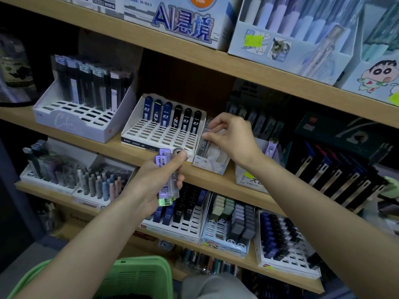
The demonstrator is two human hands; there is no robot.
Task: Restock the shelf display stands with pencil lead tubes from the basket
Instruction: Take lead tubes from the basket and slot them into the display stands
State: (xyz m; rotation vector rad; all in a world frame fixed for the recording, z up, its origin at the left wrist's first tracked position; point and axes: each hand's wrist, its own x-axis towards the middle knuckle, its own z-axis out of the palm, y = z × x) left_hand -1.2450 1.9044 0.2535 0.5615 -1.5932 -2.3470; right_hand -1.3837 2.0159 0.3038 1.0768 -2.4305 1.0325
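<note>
- My left hand (151,183) grasps a bundle of pencil lead tubes (167,189), with the thumb on top.
- My right hand (235,139) pinches one clear tube (204,145) by its top, at the small white stand (210,168).

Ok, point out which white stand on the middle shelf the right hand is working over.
The small narrow stand directly under the right hand, which pinches a clear tube over it. The wider six-tube stand sits beside it, untouched.

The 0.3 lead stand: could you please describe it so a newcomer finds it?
Find the shelf below the AI box. The stand sits just left of the right hand. Only it has a single back row of six dark tubes marked 0.3.
</note>
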